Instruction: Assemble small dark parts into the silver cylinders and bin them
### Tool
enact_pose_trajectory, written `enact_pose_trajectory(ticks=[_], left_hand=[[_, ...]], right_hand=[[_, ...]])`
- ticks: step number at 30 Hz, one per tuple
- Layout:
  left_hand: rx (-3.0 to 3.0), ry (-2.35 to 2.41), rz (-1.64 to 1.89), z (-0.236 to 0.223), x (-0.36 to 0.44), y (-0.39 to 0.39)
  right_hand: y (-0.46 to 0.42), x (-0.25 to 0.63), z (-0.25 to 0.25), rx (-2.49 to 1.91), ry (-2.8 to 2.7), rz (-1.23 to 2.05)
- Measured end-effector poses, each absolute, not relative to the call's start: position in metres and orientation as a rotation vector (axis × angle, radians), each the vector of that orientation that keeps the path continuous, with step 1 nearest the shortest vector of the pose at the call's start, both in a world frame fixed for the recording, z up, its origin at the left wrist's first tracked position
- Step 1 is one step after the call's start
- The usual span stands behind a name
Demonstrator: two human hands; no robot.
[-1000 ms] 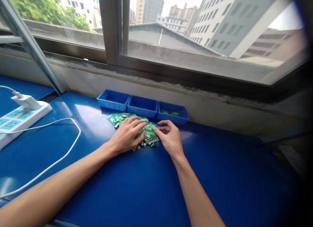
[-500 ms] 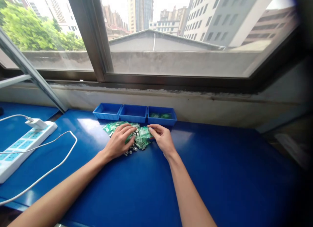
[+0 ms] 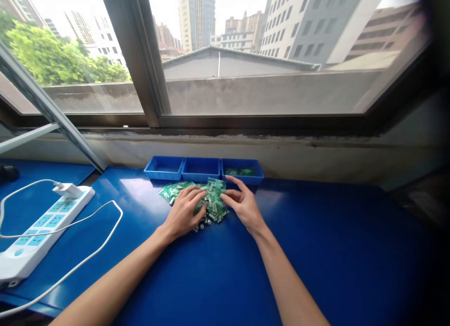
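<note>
Your left hand (image 3: pixel 185 212) lies over the left and near part of the pile of green packets (image 3: pixel 177 190), fingers loosely bent and spread, thumb apart from them. The grip is slack; you touch the pile, and I cannot see anything clasped under the palm.

Your right hand (image 3: pixel 244 208) is at the right side of the pile. Your thumb and a bent finger meet at the right edge of one green packet (image 3: pixel 215 191), while your index finger stretches out above, well away from the thumb. I cannot tell whether you have that packet firmly pinched or only touched.

The packet is between your two hands, at the right end of the pile, just on the near side of the bins. Small silver and dark pieces (image 3: pixel 201 226) lie at the pile's near edge, beside your left thumb.

Three blue bins stand in a row at the far side of the blue table (image 3: pixel 197 279): left bin (image 3: pixel 162 175), middle bin (image 3: pixel 200 177) and right bin (image 3: pixel 242 180). The right bin contains green items. A white power strip (image 3: pixel 49 230) lies far to your left.
</note>
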State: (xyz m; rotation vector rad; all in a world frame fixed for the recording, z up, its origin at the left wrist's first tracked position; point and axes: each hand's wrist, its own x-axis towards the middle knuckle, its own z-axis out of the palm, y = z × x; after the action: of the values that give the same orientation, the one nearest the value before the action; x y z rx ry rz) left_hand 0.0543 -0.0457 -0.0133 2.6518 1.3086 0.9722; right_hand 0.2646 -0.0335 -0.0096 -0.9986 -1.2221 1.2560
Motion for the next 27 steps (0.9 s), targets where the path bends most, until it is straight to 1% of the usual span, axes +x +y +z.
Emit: enact_pose_trajectory(ticks=[10,18,27], left_hand=[[2.611,1.251,0.986,-0.0094,0.0519,-0.047],[2.629,1.236,0.983,-0.0094,0.0522,-0.0452],[2.649,1.253,0.996,-0.0081,0.0521,-0.0457]], right_hand=[[-0.0327,0.2609,-0.0162,-1.009,-1.148,1.38],[-0.0356,0.2592,-0.0109,-0.99,-1.223,1.241],[-0.0401,0.257,-0.0082,-0.967,-1.264,1.234]])
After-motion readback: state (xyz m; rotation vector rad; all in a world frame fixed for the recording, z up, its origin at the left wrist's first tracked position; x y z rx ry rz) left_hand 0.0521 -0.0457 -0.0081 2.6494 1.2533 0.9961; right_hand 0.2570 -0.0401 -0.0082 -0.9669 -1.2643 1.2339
